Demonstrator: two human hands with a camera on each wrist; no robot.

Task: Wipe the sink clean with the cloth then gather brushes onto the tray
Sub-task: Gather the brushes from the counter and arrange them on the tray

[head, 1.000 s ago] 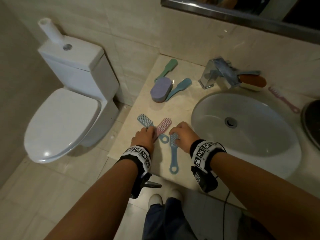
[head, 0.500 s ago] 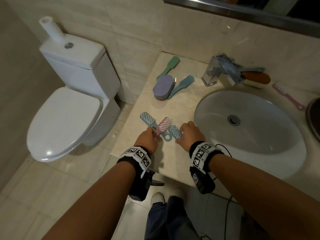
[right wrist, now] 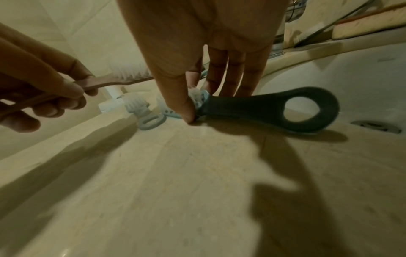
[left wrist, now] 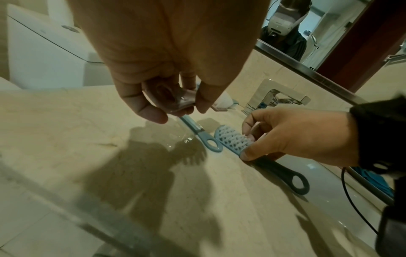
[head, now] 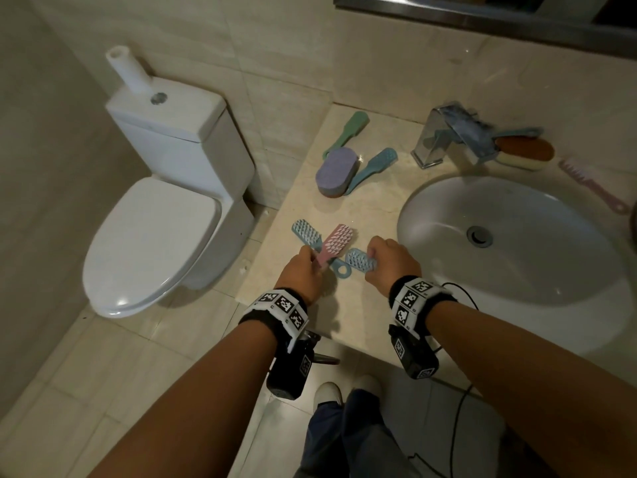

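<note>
1. The head view looks steeply down from above at the surface (head: 372, 208), taking in both hands, the sink (head: 517, 270) and the toilet (head: 155, 229).
2. The left wrist view sits low and close, facing along the fingers toward the faucet (left wrist: 272, 97) and mirror.
3. The right wrist view sits lower still, close to the surface.
4. All three share the surface strip beside the sink.

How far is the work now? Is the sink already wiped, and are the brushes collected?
The sink looks clean; whether it was wiped I cannot tell. Gathering has begun: the left hand holds the pink brush, and the right hand pinches a blue brush. A second blue brush lies on the counter, with more near the tap. I see no tray.
</note>
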